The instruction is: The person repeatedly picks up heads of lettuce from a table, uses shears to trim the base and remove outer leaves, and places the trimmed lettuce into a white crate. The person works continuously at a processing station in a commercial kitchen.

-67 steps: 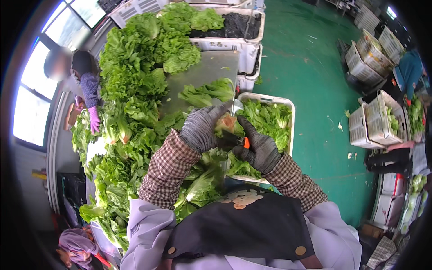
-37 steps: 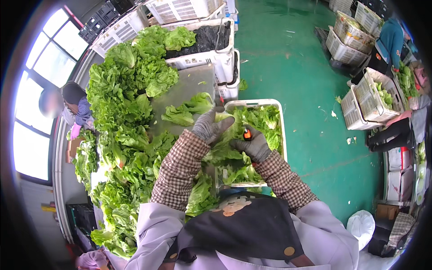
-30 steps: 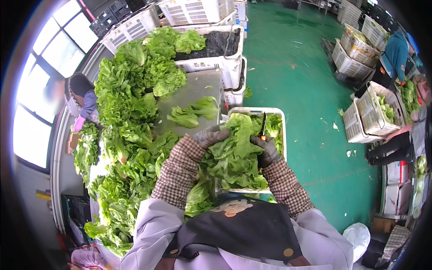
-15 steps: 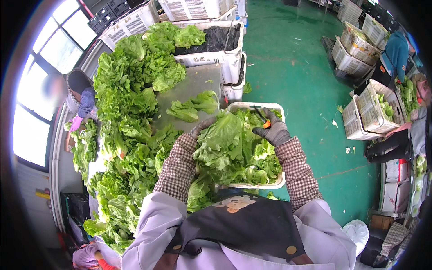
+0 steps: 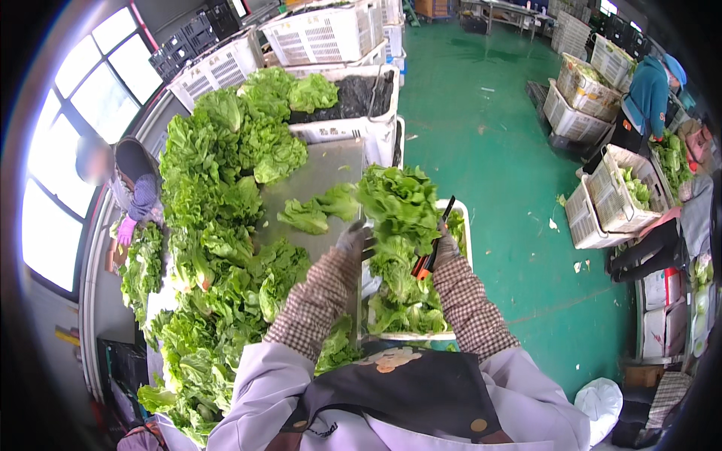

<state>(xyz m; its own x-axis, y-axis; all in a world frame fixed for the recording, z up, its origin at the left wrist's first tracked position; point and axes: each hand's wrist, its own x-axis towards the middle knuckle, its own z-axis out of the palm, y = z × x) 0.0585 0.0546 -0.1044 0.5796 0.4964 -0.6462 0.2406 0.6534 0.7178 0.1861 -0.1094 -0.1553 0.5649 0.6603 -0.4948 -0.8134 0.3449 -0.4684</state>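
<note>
Between my hands is a leafy green lettuce head [image 5: 398, 197], lifted above a white crate [image 5: 465, 225] of more lettuce. My left hand [image 5: 352, 240], in a grey glove, grips its lower left side; the fingers are partly hidden. In my gloved right hand [image 5: 447, 246] is an orange-and-black knife [image 5: 423, 266], its dark tip pointing up past the lettuce. That hand is also against the lettuce's right side. Left of my hands, loose lettuce leaves [image 5: 320, 210] lie on a metal tabletop [image 5: 331, 167].
A long lettuce pile [image 5: 218, 248] covers the table's left side. White crates [image 5: 323, 34] stand at the far end, one lined with black plastic [image 5: 353, 98]. Across the green floor [image 5: 511, 188] are more crates [image 5: 620, 192] and a co-worker [image 5: 645, 94]. Another person [image 5: 137, 177] stands beyond the pile.
The lettuce head has risen away from me and now shows its frilly leaf side. My left hand has moved right and forward; my right hand has come in toward the lettuce, with the knife turned.
</note>
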